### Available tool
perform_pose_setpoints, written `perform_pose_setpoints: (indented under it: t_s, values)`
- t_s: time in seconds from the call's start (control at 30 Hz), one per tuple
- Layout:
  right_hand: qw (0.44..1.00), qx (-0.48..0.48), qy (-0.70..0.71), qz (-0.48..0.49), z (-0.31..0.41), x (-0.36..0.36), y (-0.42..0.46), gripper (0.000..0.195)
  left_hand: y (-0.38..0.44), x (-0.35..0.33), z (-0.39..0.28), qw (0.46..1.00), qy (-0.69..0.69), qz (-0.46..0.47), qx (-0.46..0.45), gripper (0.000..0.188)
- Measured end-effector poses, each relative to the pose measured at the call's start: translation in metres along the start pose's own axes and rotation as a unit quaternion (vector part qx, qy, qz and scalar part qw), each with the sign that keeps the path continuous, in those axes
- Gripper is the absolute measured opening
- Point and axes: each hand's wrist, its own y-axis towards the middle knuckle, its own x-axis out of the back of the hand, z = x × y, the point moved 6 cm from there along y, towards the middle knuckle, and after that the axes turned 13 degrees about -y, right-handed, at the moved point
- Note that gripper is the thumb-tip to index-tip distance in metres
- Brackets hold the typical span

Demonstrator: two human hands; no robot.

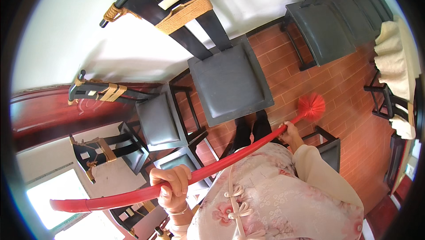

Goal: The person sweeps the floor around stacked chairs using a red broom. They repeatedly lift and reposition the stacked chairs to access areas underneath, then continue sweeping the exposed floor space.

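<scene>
A long red pole (229,161) with a round red bristle brush head (311,106) runs slantwise before my body. My left hand (172,185), with a bracelet at the wrist, is closed around the pole's thicker part at the lower left. Closer to the bristles, my right hand (289,133) grips the same pole. The brush head is over the brown tiled floor (345,107), beyond my right hand; whether it touches the floor I cannot tell. The pole's other end points to the left, in front of a bright window.
A black chair with a grey padded seat (232,82) and a rope-wrapped back stands just ahead, against the white wall (252,0). More such chairs (157,118) crowd the left, and a row of chairs (322,34) lines the upper right. Cream cloth (391,54) hangs at the right edge.
</scene>
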Motion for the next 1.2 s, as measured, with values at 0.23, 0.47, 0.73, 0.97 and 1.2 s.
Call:
perform_pose_setpoints:
  t_s: [0.23,0.47,0.73,0.97,1.2]
  values:
    - [0.996,-0.065,-0.016,-0.064,0.0,0.051,0.01,0.007,-0.003,-0.036,0.046,0.998,0.034,-0.049,0.021,0.022]
    - [0.993,-0.071,-0.024,-0.09,0.006,0.079,0.014,0.006,-0.001,-0.05,0.069,0.995,0.037,-0.086,0.045,0.018]
    - [0.992,-0.068,-0.033,-0.105,0.016,0.072,0.014,0.005,0.009,-0.046,0.079,0.996,0.02,-0.06,0.065,0.016]
    - [0.993,-0.051,-0.029,-0.107,0.006,0.065,0.023,0.008,0.016,-0.032,0.068,0.992,0.0,-0.106,0.063,0.015]
    - [0.994,-0.04,-0.013,-0.098,0.01,0.055,0.016,0.009,0.022,-0.033,0.011,0.999,-0.023,-0.021,-0.025,0.019]
